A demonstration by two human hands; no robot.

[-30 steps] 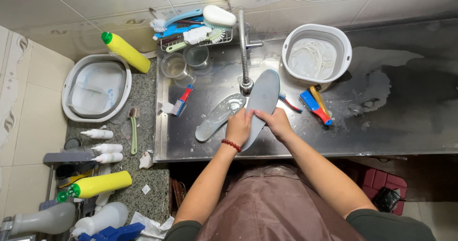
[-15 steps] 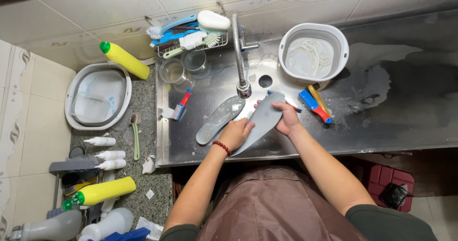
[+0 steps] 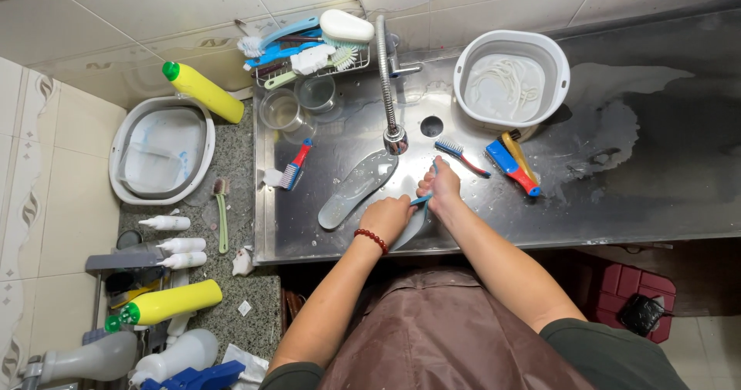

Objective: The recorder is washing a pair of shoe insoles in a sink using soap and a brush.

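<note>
- Brown apron cloth [image 3: 455, 336] covers the person's front, most likely to keep splashes off.
- Left hand [image 3: 386, 219], with a red bead bracelet [image 3: 370, 239] at the wrist, is curled down onto a grey shoe insole [image 3: 407, 229] at the near edge of the steel sink. It seems to press the insole flat so it cannot slide.
- Right hand [image 3: 440, 189] is closed around a thin blue-handled brush [image 3: 421, 200] held just over the same insole, close to the other hand.
- A second grey insole [image 3: 356, 188] lies flat and wet on the steel sink bed [image 3: 617, 197], just under the tap spout [image 3: 395, 139], with no hand on it.
- More brushes lie beside the work: a red and blue one [image 3: 293, 166] to the left, a blue one [image 3: 461, 155] and a blue, red and yellow pair [image 3: 513, 165] to the right, easy to grab.
- Farther back, a white tub [image 3: 511, 81] stands by the drain hole [image 3: 431, 126].
- Two clear glasses [image 3: 297, 104] sit near the wall, under a wire rack [image 3: 309, 54] with brushes.
- Off to the left, a white basin [image 3: 160, 151] and yellow bottles [image 3: 202, 91] stand on the stone counter.
</note>
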